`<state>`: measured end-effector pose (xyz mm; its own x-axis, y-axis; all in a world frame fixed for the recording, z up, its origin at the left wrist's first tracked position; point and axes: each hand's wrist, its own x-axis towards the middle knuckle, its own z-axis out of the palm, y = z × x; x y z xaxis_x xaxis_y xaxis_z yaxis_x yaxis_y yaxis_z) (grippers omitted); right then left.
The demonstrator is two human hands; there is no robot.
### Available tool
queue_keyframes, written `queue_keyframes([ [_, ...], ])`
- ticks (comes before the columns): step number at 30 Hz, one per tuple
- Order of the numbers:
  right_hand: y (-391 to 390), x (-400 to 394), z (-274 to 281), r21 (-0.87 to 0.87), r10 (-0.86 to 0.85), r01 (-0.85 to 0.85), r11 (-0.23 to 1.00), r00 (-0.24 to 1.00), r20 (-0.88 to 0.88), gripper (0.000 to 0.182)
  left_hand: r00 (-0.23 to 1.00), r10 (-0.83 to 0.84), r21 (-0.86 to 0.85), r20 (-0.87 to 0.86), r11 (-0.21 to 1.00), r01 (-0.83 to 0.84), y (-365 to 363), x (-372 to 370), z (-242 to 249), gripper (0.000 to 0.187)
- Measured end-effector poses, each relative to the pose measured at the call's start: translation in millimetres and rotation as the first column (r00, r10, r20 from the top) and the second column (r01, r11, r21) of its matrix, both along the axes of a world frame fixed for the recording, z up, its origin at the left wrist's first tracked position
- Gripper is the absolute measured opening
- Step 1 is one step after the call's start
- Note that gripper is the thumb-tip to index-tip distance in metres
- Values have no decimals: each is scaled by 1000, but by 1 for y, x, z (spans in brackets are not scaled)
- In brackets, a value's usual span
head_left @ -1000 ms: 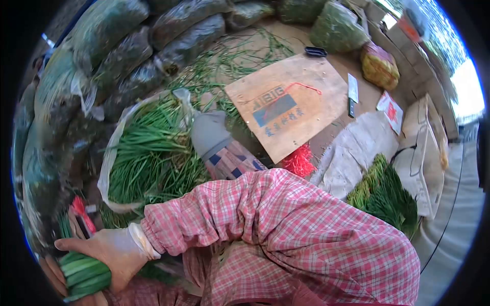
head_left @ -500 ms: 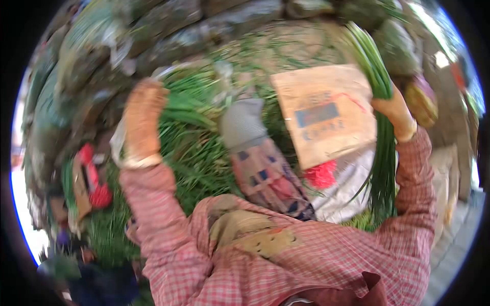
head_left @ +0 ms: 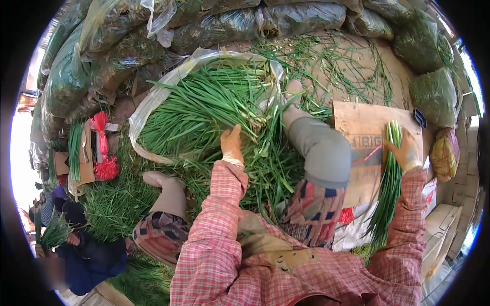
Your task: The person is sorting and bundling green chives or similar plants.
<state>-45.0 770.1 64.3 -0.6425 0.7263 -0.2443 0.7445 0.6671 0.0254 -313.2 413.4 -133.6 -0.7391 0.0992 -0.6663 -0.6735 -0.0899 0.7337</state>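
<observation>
My right hand [head_left: 405,152] is at the right side of a wooden board [head_left: 357,120], its thumb across a bunch of garlic chives [head_left: 386,186]. The pale stem ends point away from me, and the dark leaves hang off the board's near edge. My left hand [head_left: 233,147] is at the near edge of a large heap of loose garlic chives [head_left: 204,104], with thumb and forefinger apart and nothing visible between them. The heap lies in an opened clear plastic bag [head_left: 137,120].
Stuffed plastic bags [head_left: 214,30] form a wall at the back. Red ties [head_left: 106,167] lie at left, near a chive bundle [head_left: 74,153]. A dark small object [head_left: 419,118] sits at the board's corner. Another person [head_left: 94,260] handles greens at lower left. Loose leaves cover the floor.
My right hand has lowered the chive bunch from the air onto the board. My left hand has moved right and nearer to me. The view has shifted, and my knees are further apart.
</observation>
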Motion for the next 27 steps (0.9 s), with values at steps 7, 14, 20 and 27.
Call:
queue_keyframes([
  [7, -105, -254, -130, -605, 506, -532, 592, 830, -235, 39, 989, 148, 244, -13, 959, -140, 19, -11, -24, 50],
  [14, -223, -280, -184, -643, 749, -538, 545, 657, 85, 43, 980, 194, 358, 43, 913, -196, 38, -22, -7, 56],
  [20, -156, -319, -145, -465, 735, -732, 498, 641, -222, 35, 976, 10, 450, 219, 886, -110, 2, -24, 14, 22],
  [27, -109, -366, -188, -276, 685, -652, 706, 727, 36, 44, 999, 8, 885, -37, 465, 29, -75, -5, 105, 25],
])
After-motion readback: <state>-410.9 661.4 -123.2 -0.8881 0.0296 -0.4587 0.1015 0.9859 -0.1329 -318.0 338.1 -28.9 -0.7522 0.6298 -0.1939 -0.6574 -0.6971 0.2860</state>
